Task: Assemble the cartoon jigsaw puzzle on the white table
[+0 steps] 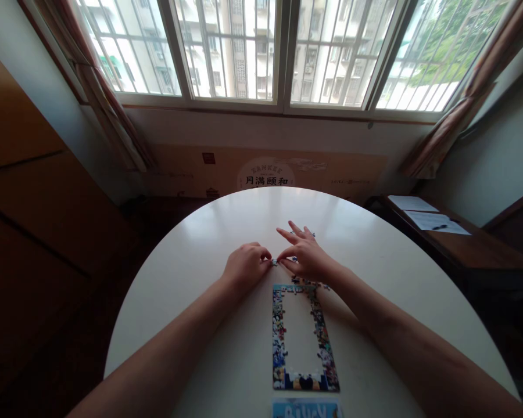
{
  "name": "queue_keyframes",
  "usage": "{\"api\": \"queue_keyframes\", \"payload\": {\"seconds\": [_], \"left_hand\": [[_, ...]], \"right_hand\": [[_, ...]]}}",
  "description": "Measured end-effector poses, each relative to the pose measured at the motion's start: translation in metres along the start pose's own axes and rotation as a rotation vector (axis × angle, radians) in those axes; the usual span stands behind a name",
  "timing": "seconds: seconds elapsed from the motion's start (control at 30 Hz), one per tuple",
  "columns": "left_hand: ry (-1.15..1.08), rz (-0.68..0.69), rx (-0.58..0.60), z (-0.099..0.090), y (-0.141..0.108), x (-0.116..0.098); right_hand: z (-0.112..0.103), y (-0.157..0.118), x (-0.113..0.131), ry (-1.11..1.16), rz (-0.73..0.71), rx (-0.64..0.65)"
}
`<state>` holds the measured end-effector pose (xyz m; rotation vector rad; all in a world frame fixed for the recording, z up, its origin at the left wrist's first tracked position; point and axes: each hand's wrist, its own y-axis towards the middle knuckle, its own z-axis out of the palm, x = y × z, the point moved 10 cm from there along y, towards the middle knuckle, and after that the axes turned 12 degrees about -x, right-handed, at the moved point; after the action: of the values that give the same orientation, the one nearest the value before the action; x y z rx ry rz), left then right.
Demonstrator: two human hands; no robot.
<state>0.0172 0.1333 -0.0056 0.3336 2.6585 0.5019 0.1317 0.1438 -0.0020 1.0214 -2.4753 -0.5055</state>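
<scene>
Just beyond the puzzle frame, a small pale puzzle piece [275, 262] is between the fingertips of both hands. My left hand [247, 264] is curled, its thumb and forefinger pinching the left side of the piece. From the right, my right hand [305, 255] pinches the other side with thumb and forefinger, its remaining fingers spread upward. Nearer me lies a jigsaw border [279, 342], joined into a tall rectangle around bare tabletop. Loose puzzle pieces [303, 281] lie beneath and around my right hand, which partly covers them.
A blue printed sheet or box [307, 409] is cut off at the bottom. All this rests on a round white table [178, 278]. Papers [436, 222] with a pen lie on a brown side table [497, 249] at right. A flattened carton [265, 168] stands below the barred window.
</scene>
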Motion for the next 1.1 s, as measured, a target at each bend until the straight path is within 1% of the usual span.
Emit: {"api": "queue_keyframes", "payload": {"seconds": [0.1, 0.2, 0.27, 0.4, 0.53, 0.77, 1.1], "left_hand": [[0.018, -0.034, -0.018, -0.001, 0.001, 0.004], [0.030, -0.053, -0.030, -0.003, 0.002, 0.007], [0.023, -0.037, -0.016, -0.003, 0.002, 0.006], [-0.014, 0.011, 0.036, -0.001, -0.001, 0.001], [-0.029, 0.015, 0.034, -0.002, -0.001, -0.002], [-0.070, -0.039, 0.039, 0.003, 0.000, 0.000], [-0.131, -0.087, 0.041, 0.008, 0.000, 0.006]], "right_hand": [[0.000, 0.000, 0.004, 0.027, -0.016, 0.011], [-0.003, 0.000, 0.000, 0.009, 0.015, -0.025], [-0.002, 0.000, -0.004, -0.014, 0.041, -0.038], [0.006, -0.001, -0.004, -0.043, 0.040, 0.000], [0.007, 0.000, -0.002, -0.053, 0.044, 0.011], [0.006, 0.001, 0.000, -0.032, 0.065, 0.007], [0.002, 0.001, -0.001, 0.015, 0.138, 0.014]]}}
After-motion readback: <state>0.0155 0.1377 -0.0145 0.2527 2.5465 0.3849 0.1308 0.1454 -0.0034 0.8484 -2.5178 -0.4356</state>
